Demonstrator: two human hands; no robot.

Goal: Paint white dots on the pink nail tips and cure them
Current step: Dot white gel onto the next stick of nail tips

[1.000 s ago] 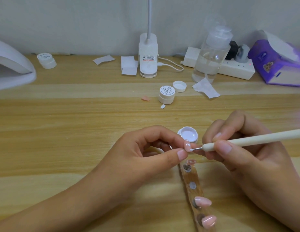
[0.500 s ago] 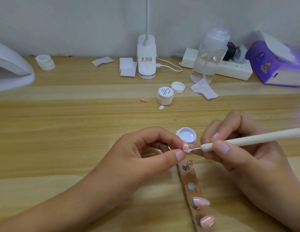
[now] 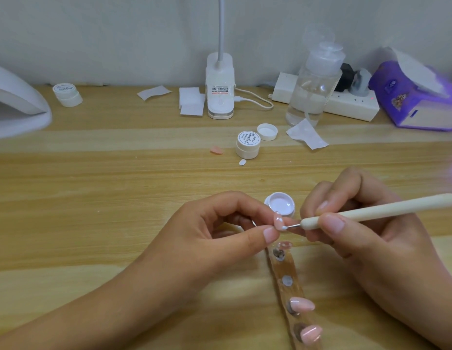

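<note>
A pink nail tip (image 3: 278, 221) is being pinched by the left hand (image 3: 215, 238) while a dotting tool (image 3: 371, 210), gripped by the right hand (image 3: 366, 238), is being touched to it.

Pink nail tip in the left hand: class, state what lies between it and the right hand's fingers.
Head view: the dotting tool, gripped by the right hand; its metal point, tipped white, touches the pink nail tip that the left hand pinches.

curing lamp (image 3: 16, 103) cut off by left edge
</note>
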